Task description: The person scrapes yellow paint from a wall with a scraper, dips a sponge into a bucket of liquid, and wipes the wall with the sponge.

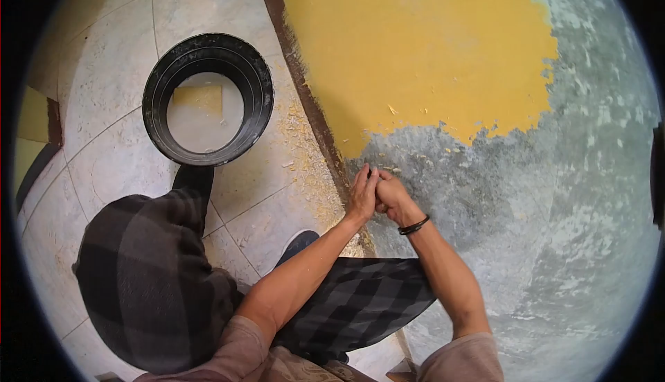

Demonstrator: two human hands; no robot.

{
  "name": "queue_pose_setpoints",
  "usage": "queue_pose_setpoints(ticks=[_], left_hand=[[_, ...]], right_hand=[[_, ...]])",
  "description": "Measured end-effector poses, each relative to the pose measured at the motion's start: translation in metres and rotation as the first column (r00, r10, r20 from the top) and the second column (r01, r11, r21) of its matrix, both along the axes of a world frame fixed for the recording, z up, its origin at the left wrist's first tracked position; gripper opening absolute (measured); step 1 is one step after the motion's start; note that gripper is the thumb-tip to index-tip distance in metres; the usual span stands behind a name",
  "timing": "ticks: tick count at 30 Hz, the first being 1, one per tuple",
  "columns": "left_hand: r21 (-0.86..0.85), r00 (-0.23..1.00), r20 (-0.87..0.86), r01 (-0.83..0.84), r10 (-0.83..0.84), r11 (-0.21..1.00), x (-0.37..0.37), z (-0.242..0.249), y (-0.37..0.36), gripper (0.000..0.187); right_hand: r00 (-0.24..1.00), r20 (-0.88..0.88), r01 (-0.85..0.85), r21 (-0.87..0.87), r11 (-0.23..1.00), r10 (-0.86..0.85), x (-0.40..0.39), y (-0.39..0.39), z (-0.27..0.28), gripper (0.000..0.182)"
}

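My right hand, with a dark band at the wrist, is closed in a fist at the lower edge of the yellow paint on the wall. Pressed against it is my left hand, its fingers fairly straight and held together. A small dark sliver shows between the fingertips; the rest of whatever the hands grip is hidden. Around them the wall is bare mottled grey, with a few loose yellow flakes clinging to it. A brown strip runs along the wall's foot, just left of my hands.
A black bucket stands on the tiled floor to the left, holding cloudy liquid and a yellowish rectangular shape. Yellow paint chips litter the floor along the wall. My bent legs in checked cloth take up the lower left.
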State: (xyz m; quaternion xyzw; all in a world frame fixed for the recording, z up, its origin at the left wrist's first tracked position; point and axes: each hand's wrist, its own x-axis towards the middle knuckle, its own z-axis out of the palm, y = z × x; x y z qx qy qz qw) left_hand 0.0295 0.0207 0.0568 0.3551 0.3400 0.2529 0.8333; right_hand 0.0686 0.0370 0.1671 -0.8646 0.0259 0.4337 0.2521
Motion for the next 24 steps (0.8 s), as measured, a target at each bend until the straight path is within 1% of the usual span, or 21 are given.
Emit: queue_pose_setpoints(ticks=[2, 4, 5, 7, 8, 10, 11, 13, 15, 17, 19, 21, 22, 23, 24], left_hand=[[0.009, 0.999, -0.031, 0.012, -0.011, 1.000, 0.002, -0.002, 0.007, 0.066], [0.055, 0.993, -0.018, 0.116, -0.115, 0.992, -0.007, -0.002, 0.017, 0.067], [0.042, 0.992, -0.028, 0.124, -0.123, 0.991, -0.012, -0.001, 0.017, 0.067], [0.068, 0.995, 0.018, 0.102, -0.103, 0.992, -0.013, 0.000, 0.020, 0.067], [0.061, 0.995, 0.014, 0.099, -0.100, 0.993, -0.010, -0.005, 0.017, 0.067], [0.066, 0.997, 0.071, 0.023, -0.027, 0.998, -0.006, -0.016, 0.012, 0.069], [0.056, 0.997, 0.066, 0.031, -0.035, 0.998, -0.003, -0.024, 0.010, 0.069], [0.020, 0.993, 0.100, 0.067, -0.069, 0.998, -0.002, -0.031, 0.016, 0.067], [0.002, 0.994, 0.103, 0.036, -0.036, 0.999, -0.005, -0.027, 0.018, 0.065], [-0.087, 0.983, 0.178, 0.053, -0.037, 0.995, -0.007, -0.024, 0.018, 0.063], [-0.089, 0.989, 0.135, 0.069, -0.057, 0.994, -0.007, -0.024, 0.024, 0.063], [-0.173, 0.986, 0.161, 0.070, -0.042, 0.982, -0.005, -0.025, 0.023, 0.064], [-0.232, 0.975, 0.219, 0.095, -0.043, 0.968, -0.006, -0.022, 0.027, 0.060], [-0.233, 0.975, 0.219, 0.091, -0.039, 0.968, -0.006, -0.022, 0.025, 0.060], [-0.155, 0.980, 0.188, 0.097, -0.067, 0.983, -0.007, -0.020, 0.026, 0.060]], right_hand=[[1.000, 0.008, -0.001, -0.014, 1.000, 0.001, 0.004, 0.004, -0.004, 0.030], [1.000, 0.019, 0.006, 0.011, 1.000, -0.006, 0.009, 0.001, -0.013, 0.025], [1.000, 0.007, 0.013, -0.001, 1.000, -0.013, 0.006, -0.004, -0.017, 0.025], [0.986, 0.153, 0.068, 0.013, 0.998, -0.069, -0.006, 0.000, -0.018, 0.023], [0.987, 0.149, 0.064, 0.006, 0.998, -0.065, -0.006, -0.001, -0.021, 0.023], [0.983, 0.171, 0.063, 0.038, 0.997, -0.068, -0.005, -0.003, -0.028, 0.023], [0.983, 0.166, 0.071, 0.028, 0.997, -0.075, -0.002, -0.005, -0.033, 0.023], [0.992, 0.113, 0.043, 0.121, 0.992, -0.057, 0.004, -0.009, -0.040, 0.024], [0.989, 0.131, 0.048, 0.137, 0.989, -0.066, 0.001, -0.009, -0.046, 0.026], [0.967, 0.255, -0.020, 0.067, 0.998, 0.002, -0.001, -0.015, -0.055, 0.028], [0.967, 0.255, -0.036, 0.076, 0.996, 0.016, 0.001, -0.009, -0.056, 0.026], [0.974, 0.225, 0.018, 0.029, 0.999, -0.025, -0.001, -0.007, -0.051, 0.026], [0.982, 0.176, 0.064, 0.068, 0.996, -0.075, -0.001, -0.008, -0.045, 0.024], [0.982, 0.176, 0.060, 0.067, 0.996, -0.071, -0.004, -0.007, -0.041, 0.024], [0.972, 0.218, 0.075, 0.078, 0.994, -0.091, -0.010, -0.005, -0.040, 0.024]])
